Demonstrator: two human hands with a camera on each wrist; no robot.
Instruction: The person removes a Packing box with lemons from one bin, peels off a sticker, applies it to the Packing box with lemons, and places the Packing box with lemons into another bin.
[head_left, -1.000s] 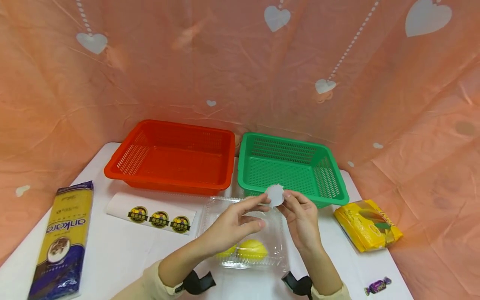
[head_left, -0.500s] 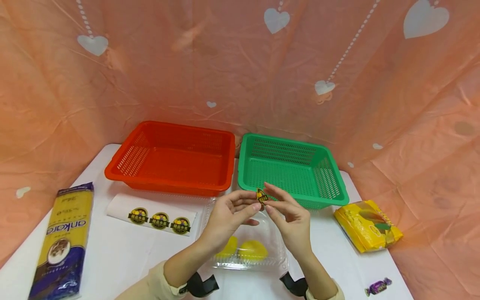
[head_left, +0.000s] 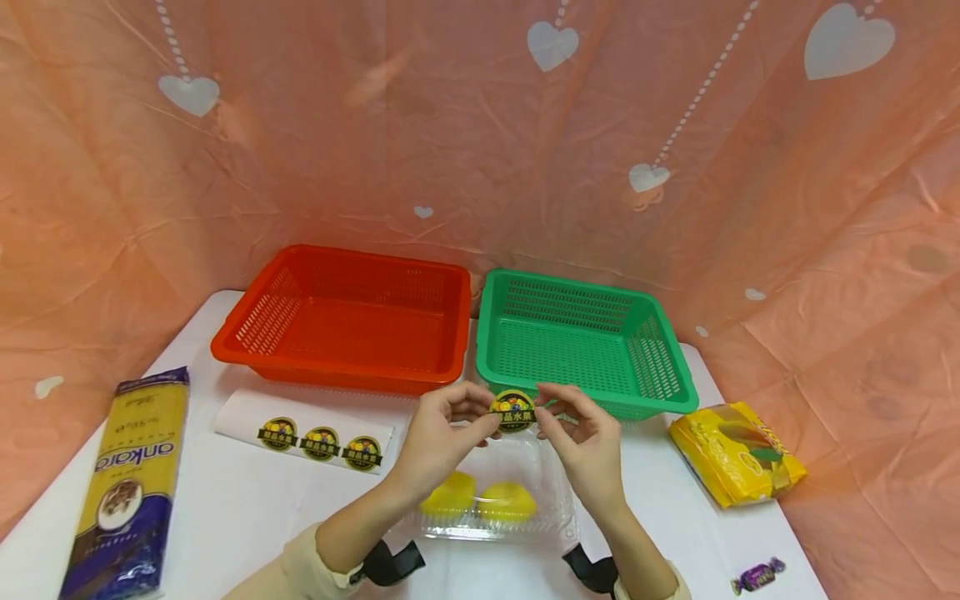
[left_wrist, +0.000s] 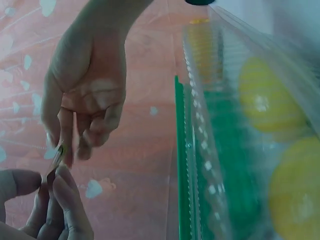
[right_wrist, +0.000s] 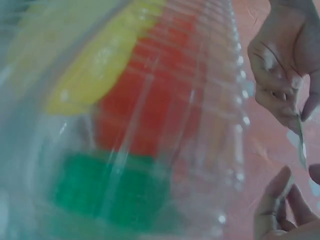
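A round fruit-label sticker (head_left: 513,412), black and gold with printed fruit, is held up with its face toward the head camera. My left hand (head_left: 442,433) pinches its left edge between thumb and fingers. My right hand (head_left: 585,446) is at the right edge, its thumb and fingertips parted around the edge in the right wrist view. Below the hands stands a clear plastic clamshell box (head_left: 551,500) with two yellow fruits (head_left: 507,502) inside. Both wrist views show this box close by, with the sticker (right_wrist: 302,145) nearly edge-on.
Behind are a red basket (head_left: 341,367) and a green basket (head_left: 585,386). A white sheet (head_left: 243,414) with several matching stickers lies left of the box. An ankara packet (head_left: 135,467) lies far left; a yellow packet (head_left: 738,454) and a purple wrapped candy (head_left: 757,576) lie right.
The sticker has been turned from its pale back, through a tilted pose, to its printed face. It has moved a little left and down, and the right fingers have parted at its edge.
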